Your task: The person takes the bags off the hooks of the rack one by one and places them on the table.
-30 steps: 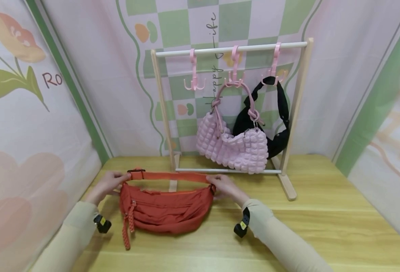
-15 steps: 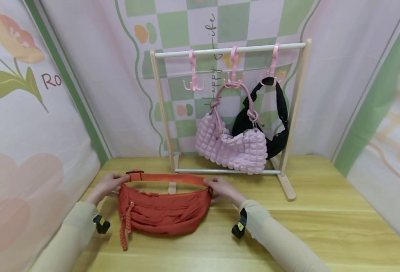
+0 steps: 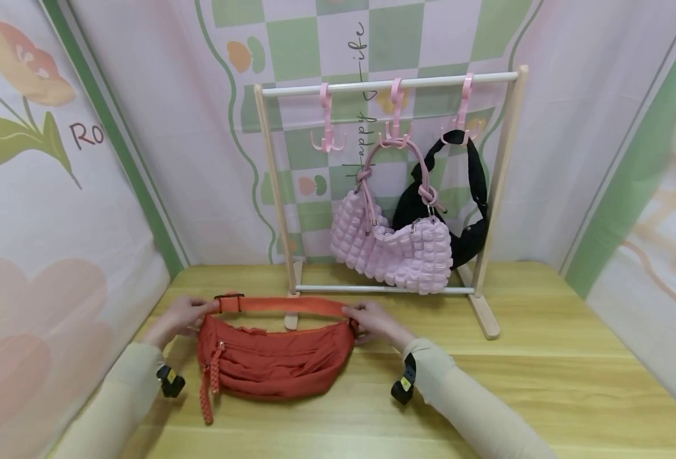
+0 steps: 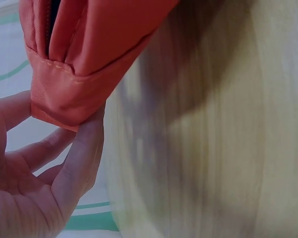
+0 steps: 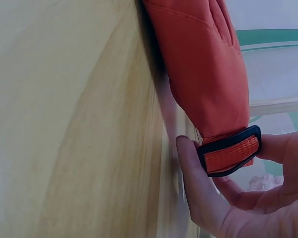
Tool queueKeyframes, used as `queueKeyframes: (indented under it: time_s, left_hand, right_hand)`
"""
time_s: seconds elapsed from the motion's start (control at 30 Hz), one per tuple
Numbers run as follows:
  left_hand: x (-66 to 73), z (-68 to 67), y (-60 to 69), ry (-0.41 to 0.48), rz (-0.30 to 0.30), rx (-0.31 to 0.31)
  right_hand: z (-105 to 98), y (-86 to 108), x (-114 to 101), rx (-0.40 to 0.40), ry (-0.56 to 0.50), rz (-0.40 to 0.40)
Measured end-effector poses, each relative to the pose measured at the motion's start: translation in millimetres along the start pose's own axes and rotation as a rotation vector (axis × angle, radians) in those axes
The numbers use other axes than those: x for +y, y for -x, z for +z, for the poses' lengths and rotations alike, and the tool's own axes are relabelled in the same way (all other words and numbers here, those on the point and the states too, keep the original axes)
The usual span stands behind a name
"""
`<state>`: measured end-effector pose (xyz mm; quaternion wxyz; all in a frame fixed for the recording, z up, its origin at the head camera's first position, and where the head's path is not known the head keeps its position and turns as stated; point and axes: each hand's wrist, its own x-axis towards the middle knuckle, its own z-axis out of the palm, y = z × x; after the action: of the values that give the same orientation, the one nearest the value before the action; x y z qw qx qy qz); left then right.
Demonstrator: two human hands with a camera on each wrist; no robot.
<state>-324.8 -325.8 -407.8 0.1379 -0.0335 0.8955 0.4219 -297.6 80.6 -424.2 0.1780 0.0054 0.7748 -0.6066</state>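
Observation:
A red waist bag (image 3: 275,360) with a zip and braided pulls stands on the wooden table, its orange-red strap (image 3: 292,306) stretched level above it. At the left end my left hand (image 3: 185,315) pinches the strap near a dark buckle; in the left wrist view, thumb and fingers of that hand (image 4: 44,168) hold the bag's tapered end tab. My right hand (image 3: 375,322) pinches the opposite end. Close up in the right wrist view, its fingers hold the end around a black buckle (image 5: 231,151). The bag's back is hidden.
Behind stands a wooden rack (image 3: 507,178) with a white top bar and pink hooks. A lilac puffy bag (image 3: 395,248) hangs from the middle hook, a black bag (image 3: 476,242) from the right one. The left hook (image 3: 328,127) holds nothing. Printed cloth surrounds the table (image 3: 544,376).
Both hands and the red waist bag have shifted slightly toward the front and to the left. The grip at both ends stays the same; the hanging bags have not moved.

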Motion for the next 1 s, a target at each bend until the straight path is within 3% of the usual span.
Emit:
queueKeyframes:
  time_s: [1.0]
  left_hand:
    - [-1.4, 10.5, -0.8, -0.018, -0.012, -0.026]
  right_hand:
    - [1.0, 3.3, -0.2, 0.123, 0.165, 0.009]
